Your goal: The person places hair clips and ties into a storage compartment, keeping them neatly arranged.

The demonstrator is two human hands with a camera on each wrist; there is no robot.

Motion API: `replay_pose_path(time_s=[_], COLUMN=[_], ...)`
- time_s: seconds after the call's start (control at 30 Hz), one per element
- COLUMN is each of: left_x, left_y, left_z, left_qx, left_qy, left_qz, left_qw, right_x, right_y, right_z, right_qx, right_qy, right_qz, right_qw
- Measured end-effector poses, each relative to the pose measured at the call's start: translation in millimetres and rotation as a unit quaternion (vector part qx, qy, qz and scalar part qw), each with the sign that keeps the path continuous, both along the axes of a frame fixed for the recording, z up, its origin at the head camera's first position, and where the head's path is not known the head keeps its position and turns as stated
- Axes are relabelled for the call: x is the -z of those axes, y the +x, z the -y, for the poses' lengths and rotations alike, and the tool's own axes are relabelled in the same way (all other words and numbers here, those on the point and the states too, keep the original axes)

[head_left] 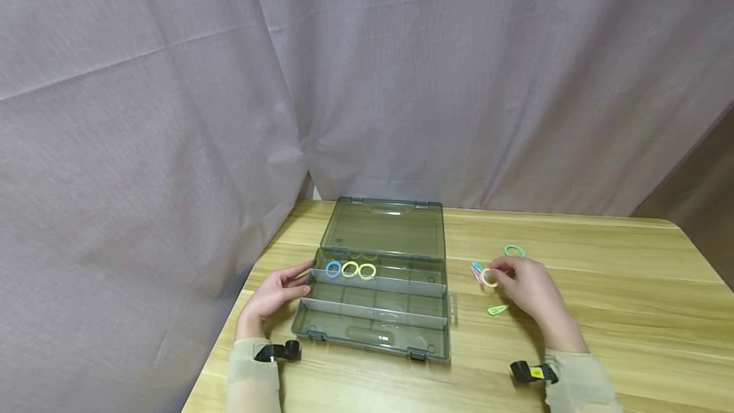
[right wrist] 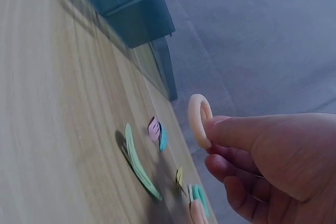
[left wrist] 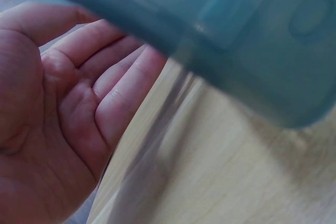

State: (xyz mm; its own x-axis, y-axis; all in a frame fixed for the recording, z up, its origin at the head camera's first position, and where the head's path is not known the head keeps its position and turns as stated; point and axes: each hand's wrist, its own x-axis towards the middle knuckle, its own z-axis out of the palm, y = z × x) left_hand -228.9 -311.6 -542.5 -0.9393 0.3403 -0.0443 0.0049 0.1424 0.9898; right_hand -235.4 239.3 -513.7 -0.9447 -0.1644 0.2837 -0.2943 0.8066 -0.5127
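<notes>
My right hand (head_left: 527, 289) pinches a peach hair tie (right wrist: 198, 121) between thumb and fingers, raised over the table. Below it lie a light green hair clip (head_left: 497, 310), a pink hair clip (right wrist: 153, 129) and a blue hair clip (right wrist: 163, 138). A green hair tie (head_left: 514, 250) lies behind the hand. My left hand (head_left: 274, 295) rests its extended fingers against the left side of an open, grey see-through compartment box (head_left: 375, 320). In the box's back compartment a blue hair tie (head_left: 333, 269) and two yellow hair ties (head_left: 367, 271) sit in a row.
The box's lid (head_left: 387, 228) is folded back flat toward the curtain (head_left: 401, 94). In the right wrist view, a yellow clip (right wrist: 179, 177) and another peach hair tie (right wrist: 198, 212) lie on the wooden table (head_left: 619, 298). Low dividers split the box lengthwise.
</notes>
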Motion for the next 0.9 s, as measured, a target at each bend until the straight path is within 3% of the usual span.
replay_pose_path(time_s=[0.33, 0.9], left_x=[0.7, 1.9], left_y=[-1.2, -2.7], left_z=[0.7, 1.8], left_qx=[-0.011, -0.002], left_qy=[-0.01, -0.007], left_qz=[-0.001, -0.012], left_qw=[0.9999, 0.9999], right_x=[-12.9, -22.9], right_y=[2.9, -9.4], right_z=[15.8, 56.6], right_qx=[-0.011, -0.084], right_qy=[-0.009, -0.01], right_qz=[-0.04, -0.07], right_qw=[0.9991, 0.9939])
